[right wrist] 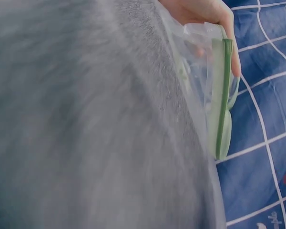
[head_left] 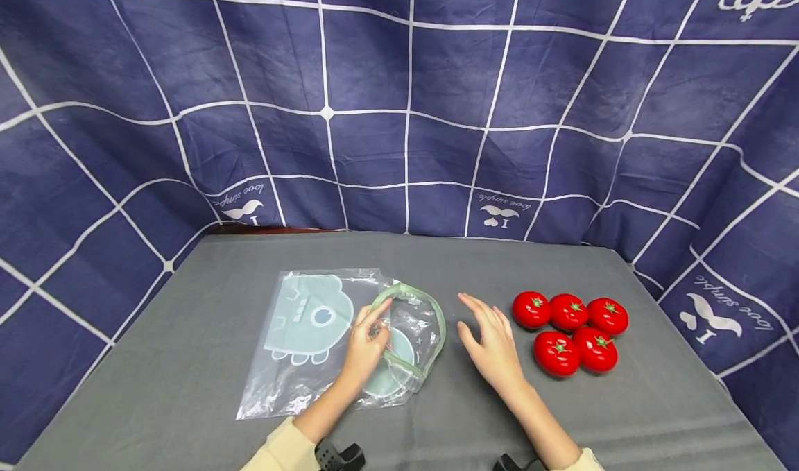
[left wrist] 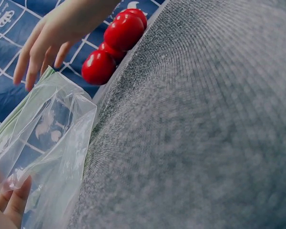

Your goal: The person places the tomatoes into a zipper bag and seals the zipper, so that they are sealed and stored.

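Note:
A clear plastic zip bag (head_left: 312,381) with a pale blue cartoon print lies on the grey table, its green-edged mouth held apart and facing right. My left hand (head_left: 367,343) pinches the bag near that mouth, thumb and fingers on the plastic. In the left wrist view, fingertips (left wrist: 20,198) show against the clear film. Just right of the opening, my right hand (head_left: 493,343) hovers with fingers extended, holding nothing. Several red tomatoes (head_left: 557,353) with green stem tops sit grouped to the right of that hand, not touching it.
The grey cloth-covered table (head_left: 206,360) spreads out on both sides. A blue curtain (head_left: 374,145) with white grid lines hangs behind the table and around its sides.

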Available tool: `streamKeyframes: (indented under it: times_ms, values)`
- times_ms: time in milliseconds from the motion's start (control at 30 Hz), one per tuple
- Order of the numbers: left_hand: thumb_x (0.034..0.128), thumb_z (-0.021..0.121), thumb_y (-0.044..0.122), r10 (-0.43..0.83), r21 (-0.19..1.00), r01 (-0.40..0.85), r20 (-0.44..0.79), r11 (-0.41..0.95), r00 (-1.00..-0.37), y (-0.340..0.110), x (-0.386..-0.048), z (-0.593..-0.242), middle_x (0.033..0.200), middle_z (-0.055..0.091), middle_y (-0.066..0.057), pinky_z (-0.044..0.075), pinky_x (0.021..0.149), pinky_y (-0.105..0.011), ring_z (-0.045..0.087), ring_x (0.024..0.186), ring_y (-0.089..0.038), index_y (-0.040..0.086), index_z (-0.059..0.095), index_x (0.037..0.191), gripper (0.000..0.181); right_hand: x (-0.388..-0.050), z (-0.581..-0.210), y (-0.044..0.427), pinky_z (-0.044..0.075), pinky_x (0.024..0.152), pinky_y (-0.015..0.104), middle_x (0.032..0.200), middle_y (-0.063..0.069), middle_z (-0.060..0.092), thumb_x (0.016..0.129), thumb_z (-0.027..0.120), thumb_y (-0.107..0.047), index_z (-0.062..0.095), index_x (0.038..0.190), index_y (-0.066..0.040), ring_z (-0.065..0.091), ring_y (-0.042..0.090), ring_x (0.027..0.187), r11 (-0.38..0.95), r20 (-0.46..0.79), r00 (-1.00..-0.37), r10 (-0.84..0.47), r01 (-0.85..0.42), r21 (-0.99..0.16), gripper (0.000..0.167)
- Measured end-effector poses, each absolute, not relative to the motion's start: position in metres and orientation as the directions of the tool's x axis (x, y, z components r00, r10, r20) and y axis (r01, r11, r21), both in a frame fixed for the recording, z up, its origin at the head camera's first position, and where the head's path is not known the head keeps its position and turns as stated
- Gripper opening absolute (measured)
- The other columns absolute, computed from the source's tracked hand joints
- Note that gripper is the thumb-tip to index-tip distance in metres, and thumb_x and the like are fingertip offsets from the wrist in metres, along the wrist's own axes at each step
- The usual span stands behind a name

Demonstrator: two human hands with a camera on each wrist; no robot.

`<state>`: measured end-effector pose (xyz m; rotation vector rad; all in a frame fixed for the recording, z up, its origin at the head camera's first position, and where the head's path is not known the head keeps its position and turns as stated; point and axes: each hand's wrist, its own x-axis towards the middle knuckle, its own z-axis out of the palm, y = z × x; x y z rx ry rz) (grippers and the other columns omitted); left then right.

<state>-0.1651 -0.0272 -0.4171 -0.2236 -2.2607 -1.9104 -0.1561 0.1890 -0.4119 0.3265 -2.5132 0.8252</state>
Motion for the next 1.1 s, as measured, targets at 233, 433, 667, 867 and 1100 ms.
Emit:
streamKeyframes:
  times_ms: [233, 433, 667, 867, 1100]
  values:
    - [0.0748, 0.049, -0.01, -0.003, 0.962, 0.231, 0.234, 0.144, -0.972, -0.026, -0.165, -0.418, 0.108, 0.05, -0.02, 0.046, 0.049, -0.014, 0.048, 0.071, -0.004, 0.001, 0.054, 0.124, 0.05, -0.143, -0.412, 0.219, 0.026, 0.103, 0.047, 0.124, 0.005, 0.056, 0.079, 0.061, -0.008, 0.054, 0.124, -0.015, 0.049, 0.017, 0.114, 0.812, 0.61, -0.791, -0.042, -0.383, -0.44, 0.046]
    - [0.0745, 0.049, -0.01, -0.008, 0.961, 0.23, 0.234, 0.152, -0.972, -0.025, -0.163, -0.419, 0.101, 0.051, -0.02, 0.046, 0.05, -0.013, 0.048, 0.07, -0.004, 0.001, 0.055, 0.123, 0.05, -0.131, -0.411, 0.245, 0.027, 0.101, 0.046, 0.121, 0.006, 0.057, 0.078, 0.058, -0.002, 0.057, 0.12, -0.013, 0.043, 0.005, 0.116, 0.818, 0.665, -0.746, 0.038, -0.359, -0.449, 0.044]
    - [0.0743, 0.05, -0.008, -0.002, 0.959, 0.226, 0.23, 0.169, -0.973, -0.025, -0.163, -0.418, 0.103, 0.051, -0.021, 0.043, 0.05, -0.011, 0.049, 0.074, -0.01, 0.001, 0.054, 0.123, 0.05, -0.122, -0.407, 0.279, 0.027, 0.1, 0.045, 0.121, 0.011, 0.057, 0.075, 0.059, 0.0, 0.059, 0.119, -0.011, 0.042, 0.005, 0.116, 0.83, 0.683, -0.721, 0.115, -0.308, -0.465, 0.045]
    - [0.075, 0.05, -0.007, -0.006, 0.957, 0.221, 0.226, 0.188, -0.974, -0.027, -0.163, -0.417, 0.1, 0.051, -0.018, 0.045, 0.051, -0.013, 0.05, 0.071, -0.011, 0.002, 0.054, 0.124, 0.05, -0.112, -0.41, 0.312, 0.026, 0.097, 0.052, 0.124, 0.017, 0.053, 0.076, 0.059, -0.001, 0.058, 0.119, -0.006, 0.033, -0.013, 0.118, 0.817, 0.661, -0.711, 0.239, -0.221, -0.533, 0.043]
    - [0.0757, 0.049, -0.009, 0.012, 0.956, 0.237, 0.238, 0.171, -0.971, -0.026, -0.165, -0.417, 0.104, 0.05, -0.019, 0.048, 0.05, -0.015, 0.048, 0.066, -0.002, 0.0, 0.053, 0.124, 0.049, -0.1, -0.423, 0.343, 0.028, 0.103, 0.017, 0.123, 0.021, 0.05, 0.077, 0.058, 0.004, 0.057, 0.121, -0.005, 0.031, -0.017, 0.118, 0.795, 0.647, -0.689, 0.327, -0.17, -0.583, 0.045]
